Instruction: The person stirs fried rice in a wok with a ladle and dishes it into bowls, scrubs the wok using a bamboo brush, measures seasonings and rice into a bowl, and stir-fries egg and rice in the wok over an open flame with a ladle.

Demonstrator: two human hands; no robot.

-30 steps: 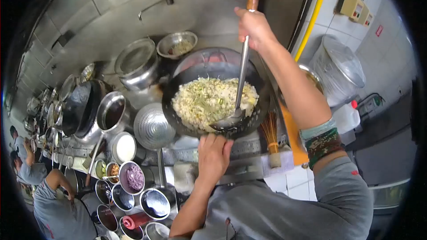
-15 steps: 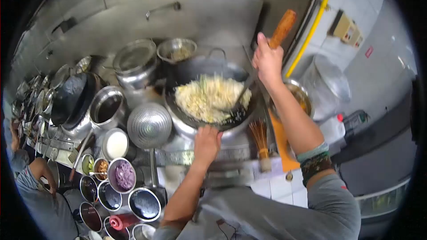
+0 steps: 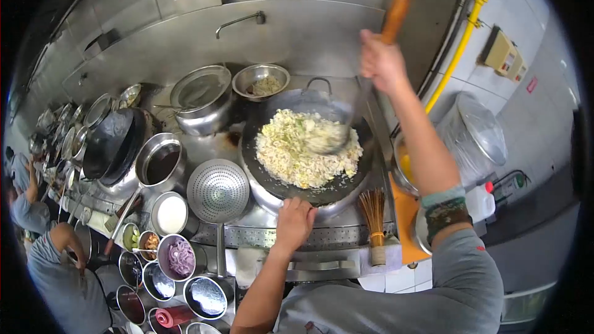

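- right hand (image 3: 382, 65) grips brown-wood-handled steel ladle (image 3: 361, 105), probably for reach
- left hand (image 3: 294, 222) curls over black round metal wok (image 3: 325, 195)'s near rim, likely steadying it

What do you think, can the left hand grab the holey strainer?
Probably yes: the left hand is at the rim of the wok, close to the strainer, and nothing seems between them.

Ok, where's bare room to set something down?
Small bare steel patch between the round perforated metal skimmer and wide silver pot; narrow strip of orange surface beside the brown bristle brush. Crowded lower left: round metal ingredient containers.
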